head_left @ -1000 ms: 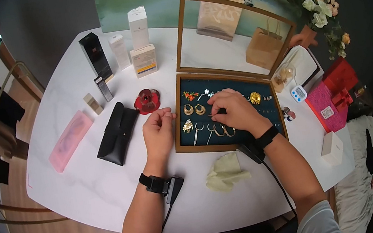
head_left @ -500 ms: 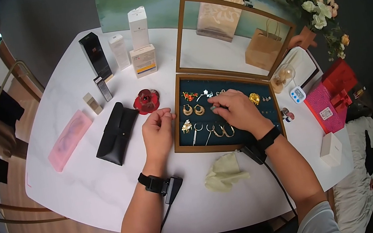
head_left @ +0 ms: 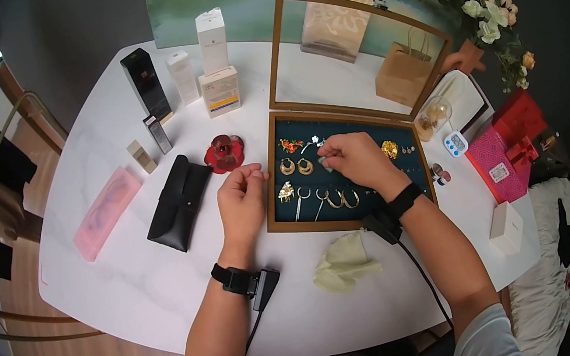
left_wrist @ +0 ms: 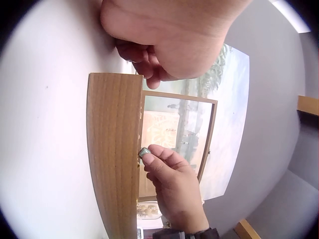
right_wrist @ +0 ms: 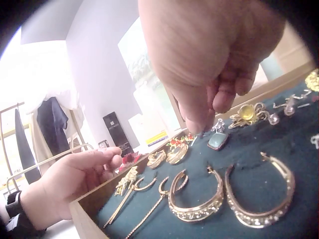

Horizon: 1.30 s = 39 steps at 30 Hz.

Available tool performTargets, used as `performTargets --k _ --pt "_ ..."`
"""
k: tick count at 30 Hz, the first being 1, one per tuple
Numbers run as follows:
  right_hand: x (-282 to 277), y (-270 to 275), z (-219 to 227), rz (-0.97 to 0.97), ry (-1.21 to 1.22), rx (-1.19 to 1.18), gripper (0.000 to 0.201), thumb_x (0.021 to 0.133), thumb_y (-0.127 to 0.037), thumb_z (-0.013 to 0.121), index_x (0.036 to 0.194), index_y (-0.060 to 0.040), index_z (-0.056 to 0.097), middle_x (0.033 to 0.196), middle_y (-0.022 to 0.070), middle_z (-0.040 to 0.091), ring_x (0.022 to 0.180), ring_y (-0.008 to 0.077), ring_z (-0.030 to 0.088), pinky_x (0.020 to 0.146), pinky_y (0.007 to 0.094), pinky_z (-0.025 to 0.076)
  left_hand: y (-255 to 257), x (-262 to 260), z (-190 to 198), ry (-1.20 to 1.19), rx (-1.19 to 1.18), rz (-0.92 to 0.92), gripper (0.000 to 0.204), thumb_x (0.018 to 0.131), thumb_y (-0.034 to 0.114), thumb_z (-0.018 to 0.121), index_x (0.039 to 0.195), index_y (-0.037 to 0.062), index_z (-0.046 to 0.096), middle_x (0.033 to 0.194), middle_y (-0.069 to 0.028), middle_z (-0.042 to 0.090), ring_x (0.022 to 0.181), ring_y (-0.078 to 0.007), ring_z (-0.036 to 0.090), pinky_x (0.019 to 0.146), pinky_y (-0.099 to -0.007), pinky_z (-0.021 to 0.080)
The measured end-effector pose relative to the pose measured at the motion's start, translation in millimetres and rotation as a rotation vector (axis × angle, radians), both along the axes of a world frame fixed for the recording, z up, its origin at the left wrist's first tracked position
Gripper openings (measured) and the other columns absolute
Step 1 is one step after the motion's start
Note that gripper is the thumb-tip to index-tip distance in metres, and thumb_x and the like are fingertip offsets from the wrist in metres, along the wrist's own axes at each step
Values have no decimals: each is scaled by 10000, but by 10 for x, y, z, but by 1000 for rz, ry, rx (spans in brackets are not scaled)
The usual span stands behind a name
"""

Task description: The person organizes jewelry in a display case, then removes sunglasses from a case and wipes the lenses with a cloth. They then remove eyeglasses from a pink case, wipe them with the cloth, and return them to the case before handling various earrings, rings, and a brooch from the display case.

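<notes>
My right hand [head_left: 353,160] is over the jewellery box [head_left: 315,228], pinching a small earring with a square pale-green stone [right_wrist: 218,140] between thumb and forefinger. In the left wrist view this green stone [left_wrist: 144,152] shows at the fingertips. Gold hoop earrings [right_wrist: 197,209], long drop earrings [head_left: 301,205] and a red flower-like piece [head_left: 291,146] sit on the dark green lining around it. At the box's left edge, my left hand [head_left: 242,203] rests with loosely curled fingers and nothing visible in them.
The box's glass lid [head_left: 273,53] stands raised behind. To the left are a black case [head_left: 181,205], a pink pouch [head_left: 108,213], a red flower [head_left: 225,154] and several small boxes [head_left: 220,91]. A pale green cloth [head_left: 345,264] lies in front; a timer [head_left: 455,143] stands right.
My right hand has shifted slightly back and left over the lining, its wrist turning and rising a little. The green-stoned earring moves with it. My left hand has stayed in place.
</notes>
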State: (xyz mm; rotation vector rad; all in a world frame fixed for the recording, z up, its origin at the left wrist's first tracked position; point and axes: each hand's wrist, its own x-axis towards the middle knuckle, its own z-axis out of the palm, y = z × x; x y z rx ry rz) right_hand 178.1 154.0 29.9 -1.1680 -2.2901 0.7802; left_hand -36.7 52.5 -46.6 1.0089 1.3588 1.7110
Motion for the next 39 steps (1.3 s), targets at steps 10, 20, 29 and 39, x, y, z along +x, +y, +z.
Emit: performTargets --k 10,20,29,39 --pt "-31 25 41 37 -117 220 199 839 -70 707 1032 -28 725 891 129 734 815 251 706 744 335 546 -17 -3 28 -38 -17 -14 202 983 125 586 1088 -32 656 915 -36 706 755 -54 558 696 -211 460" --pt "306 6 108 -34 -187 204 175 830 -94 705 999 -64 738 894 141 723 858 315 680 782 403 535 -15 0 26 -15 -27 -18 202 982 124 587 1098 -26 655 933 -37 704 801 -70 578 739 -221 470" --pt "289 -43 -64 19 -226 382 140 801 -107 737 937 -77 756 882 130 712 896 326 654 824 439 512 -17 -6 31 -37 -44 -22 193 985 136 603 1095 -11 663 922 -29 703 794 -65 571 733 -215 467" --pt "306 -35 -63 9 -275 354 141 802 -115 743 920 -39 757 897 137 704 877 332 656 811 402 515 -22 -1 43 -68 -50 -30 192 985 128 596 1097 -13 662 926 -31 704 794 -68 573 734 -215 468"
